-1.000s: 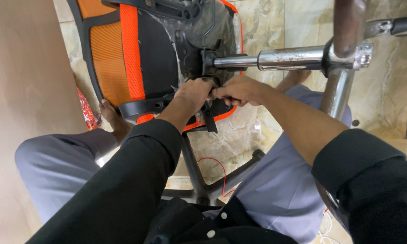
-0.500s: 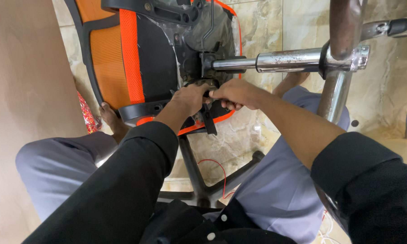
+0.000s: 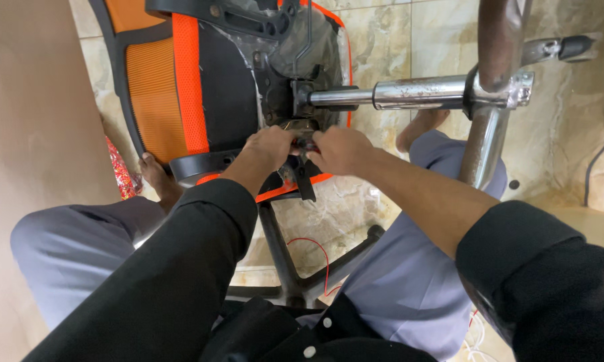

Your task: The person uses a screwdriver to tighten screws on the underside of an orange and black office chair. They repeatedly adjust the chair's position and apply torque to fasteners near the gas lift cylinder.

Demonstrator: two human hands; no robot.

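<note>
Both hands meet under the overturned office chair: the left hand (image 3: 270, 144) and the right hand (image 3: 342, 149) are curled tight, fingertips pinching some small part at the black seat mechanism (image 3: 295, 100), though what that part is stays hidden between the fingers. The chair lies on its side across the person's lap, orange mesh seat (image 3: 156, 94) toward the left, chrome gas cylinder (image 3: 419, 92) jutting right into the chrome base leg (image 3: 484, 144). A black strap-like tab (image 3: 305, 184) hangs just below the knuckles. This looks like fiddly work on the fitting beside the cylinder's root; the next move likely calls for a steady pinch and small twisting force, not pulling.
</note>
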